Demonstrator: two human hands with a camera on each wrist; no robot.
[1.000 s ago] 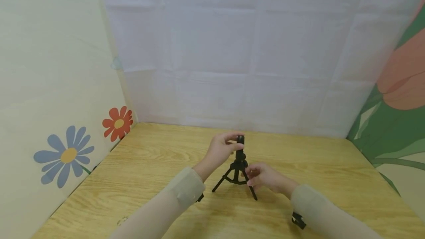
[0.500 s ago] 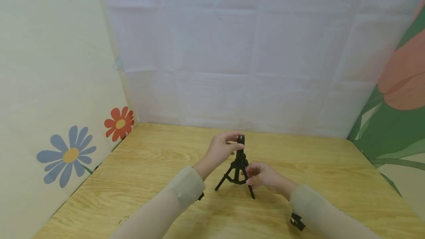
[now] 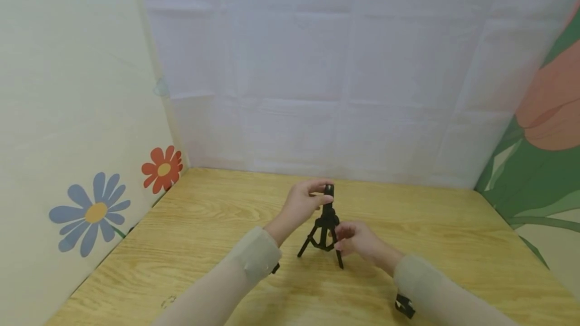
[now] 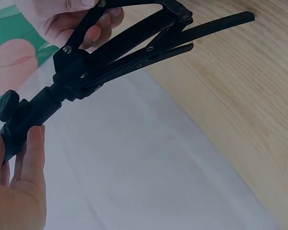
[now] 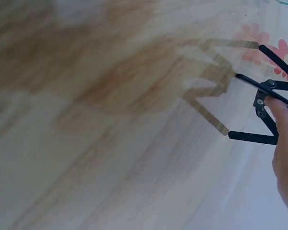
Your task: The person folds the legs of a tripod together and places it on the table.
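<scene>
A small black tripod (image 3: 327, 221) stands upright on the wooden table, its legs spread. My left hand (image 3: 299, 205) holds its top column between thumb and fingers. A round knob (image 4: 7, 105) juts from that column in the left wrist view, just above the fingertips. Lower down, my right hand (image 3: 358, 240) pinches the right-hand leg near the folding braces. The right wrist view has its thumb laid along a leg (image 5: 252, 81), and the feet meet their reflections in the glossy tabletop. Part of the right fingers is hidden behind the tripod in the left wrist view.
The wooden table (image 3: 217, 215) runs back to a creased white cloth (image 3: 290, 64). A left-hand panel carries a blue flower (image 3: 95, 213) and a red flower (image 3: 163, 169). On the right hangs a green and pink floral panel (image 3: 544, 165).
The tripod's legs have drawn closer together, both front feet shifting inward. My right hand has edged slightly left with its leg, while the left hand keeps its hold on the column.
</scene>
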